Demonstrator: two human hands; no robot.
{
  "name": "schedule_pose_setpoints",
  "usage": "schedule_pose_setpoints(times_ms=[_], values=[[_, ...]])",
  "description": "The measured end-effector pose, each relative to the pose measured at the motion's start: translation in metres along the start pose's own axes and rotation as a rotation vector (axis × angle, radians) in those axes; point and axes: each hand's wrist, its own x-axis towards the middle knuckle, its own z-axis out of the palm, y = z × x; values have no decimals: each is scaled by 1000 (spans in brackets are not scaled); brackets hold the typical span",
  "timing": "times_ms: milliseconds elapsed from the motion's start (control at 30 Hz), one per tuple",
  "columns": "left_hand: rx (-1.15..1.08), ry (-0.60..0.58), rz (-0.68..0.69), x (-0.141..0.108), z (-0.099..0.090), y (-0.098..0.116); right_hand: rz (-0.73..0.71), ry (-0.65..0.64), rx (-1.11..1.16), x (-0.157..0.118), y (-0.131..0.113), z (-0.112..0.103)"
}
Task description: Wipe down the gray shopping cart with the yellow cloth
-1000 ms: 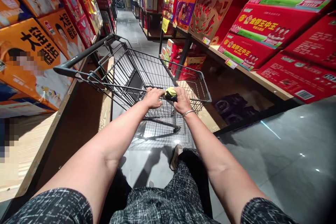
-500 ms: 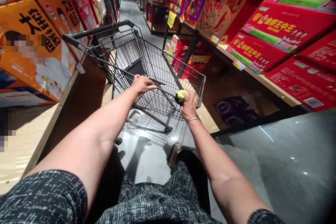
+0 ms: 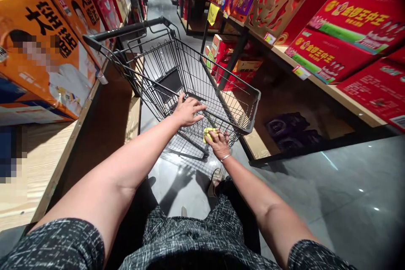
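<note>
A black wire shopping cart [image 3: 202,63] stands angled across the aisle, its handlebar at the upper left. My left hand [image 3: 189,112] is at the cart's near side rail with the fingers stretched out and apart; nothing shows in it. Whether it touches the rail I cannot tell. Lower and to the right, my right hand [image 3: 220,145] grips a crumpled yellow cloth [image 3: 209,135] just below the near rail, close to the cart's wire side. Part of the cloth is hidden by the fingers.
Orange boxes [image 3: 41,55] line the wooden shelf on the left. Red boxes [image 3: 354,17] are stacked on the right shelf, with dark purple packs [image 3: 291,128] beneath. Grey tiled floor [image 3: 341,185] runs around the cart and down the aisle.
My left hand has lifted from the rail, moved right and spread its fingers. My right hand, with the yellow cloth, has moved down and slightly left. The cart appears shifted right in view.
</note>
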Motion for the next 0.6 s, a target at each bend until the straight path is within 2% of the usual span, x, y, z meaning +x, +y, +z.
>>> schedule_pose_setpoints(times_ms=[100,200,333,400,500,600], values=[[-8,-1,-29,4,10,11,-20,-144,-17,-14,-2,7],[-30,-9,-66,12,13,12,-25,-170,-15,-5,5,-9],[-69,-7,-109,23,10,11,34,32,-9,16,25,-48],[-80,19,-136,27,10,11,91,132,-18,17,33,-58],[-95,40,-175,33,11,7,117,125,-16,3,38,-48],[-115,31,-182,38,12,-1,98,-1,-16,-17,32,-15]])
